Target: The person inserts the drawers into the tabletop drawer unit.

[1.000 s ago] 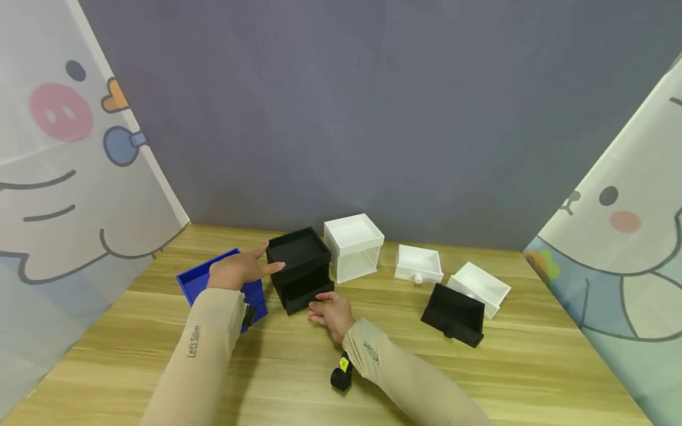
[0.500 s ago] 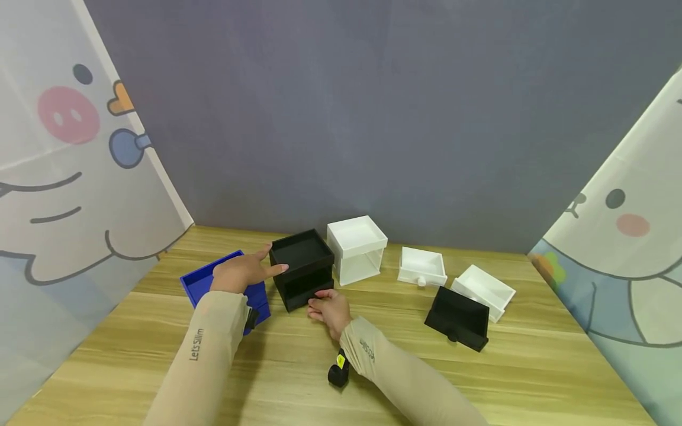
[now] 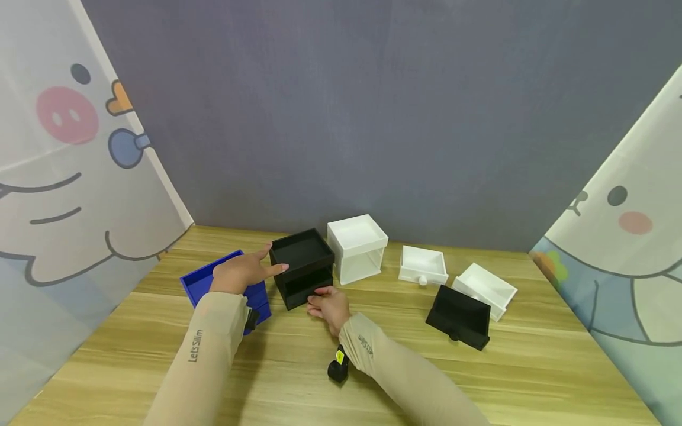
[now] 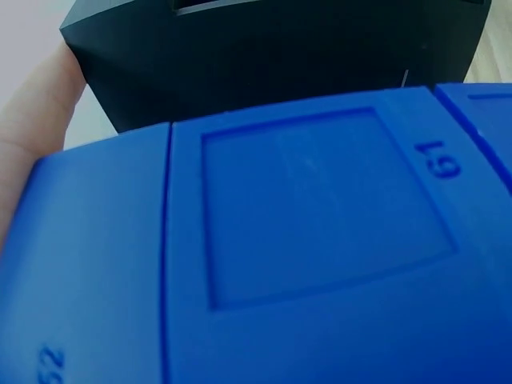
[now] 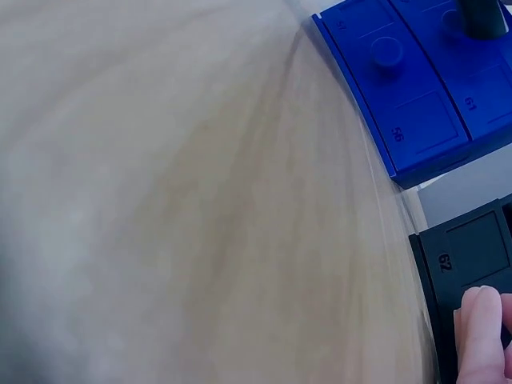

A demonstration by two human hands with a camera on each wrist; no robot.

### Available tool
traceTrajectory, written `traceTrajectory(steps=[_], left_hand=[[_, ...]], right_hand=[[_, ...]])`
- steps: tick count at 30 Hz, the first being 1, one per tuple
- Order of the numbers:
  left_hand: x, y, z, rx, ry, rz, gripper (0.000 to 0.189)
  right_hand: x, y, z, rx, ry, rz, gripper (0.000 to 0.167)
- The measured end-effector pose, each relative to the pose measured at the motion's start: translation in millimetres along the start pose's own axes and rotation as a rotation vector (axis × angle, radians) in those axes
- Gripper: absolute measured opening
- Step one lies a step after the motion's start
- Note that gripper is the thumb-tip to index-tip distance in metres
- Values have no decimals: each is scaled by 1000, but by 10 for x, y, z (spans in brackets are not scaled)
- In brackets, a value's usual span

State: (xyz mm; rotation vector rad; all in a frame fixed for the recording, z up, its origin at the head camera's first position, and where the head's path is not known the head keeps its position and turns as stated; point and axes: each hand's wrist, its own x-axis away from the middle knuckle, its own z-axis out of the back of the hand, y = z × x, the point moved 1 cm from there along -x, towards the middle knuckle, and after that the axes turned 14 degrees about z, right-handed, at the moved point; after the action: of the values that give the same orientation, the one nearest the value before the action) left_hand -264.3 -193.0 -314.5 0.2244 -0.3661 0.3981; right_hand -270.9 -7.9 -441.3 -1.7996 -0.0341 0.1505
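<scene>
We find bare surface (image 3: pixel 396 325) between the right fingers (image 3: pixel 321 303) and the loose black drawer (image 3: pixel 459 312). The blue box (image 3: pixel 199 284) bars the left of the black cabinet (image 3: pixel 302 251); the white cabinet (image 3: pixel 358 234) stands close on its right, leaving us hardly a gap.

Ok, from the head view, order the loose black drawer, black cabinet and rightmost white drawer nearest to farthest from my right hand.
1. Black cabinet: your right hand touches its lower front.
2. Loose black drawer: to the right.
3. Rightmost white drawer: beyond it, farther right.
</scene>
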Motion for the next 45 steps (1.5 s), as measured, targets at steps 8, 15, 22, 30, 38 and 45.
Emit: traceTrajectory(steps=[8,15,22,30,38,45], left_hand=[[35,5,6,8,-10,-6,95],[21,-2,4,9,-21,-12,95],[5,-16,6,23,-16,-19,95],[35,-11,4,21,-8,-15,94],[11,-28,-14,20,-5,-16,95],[-12,-37,-4,17,-5,-31,98]], right_hand=[[10,-60,103,-29,-105,-48,30],[94,-150,242,2,-206,-87,44],[183,-248,461,73,-210,-70,48],[352,-369,848,239,-339,-1,57],[525,-646,1281,133,-397,-113,59],[737,-794,1668,65,-373,-209,57]])
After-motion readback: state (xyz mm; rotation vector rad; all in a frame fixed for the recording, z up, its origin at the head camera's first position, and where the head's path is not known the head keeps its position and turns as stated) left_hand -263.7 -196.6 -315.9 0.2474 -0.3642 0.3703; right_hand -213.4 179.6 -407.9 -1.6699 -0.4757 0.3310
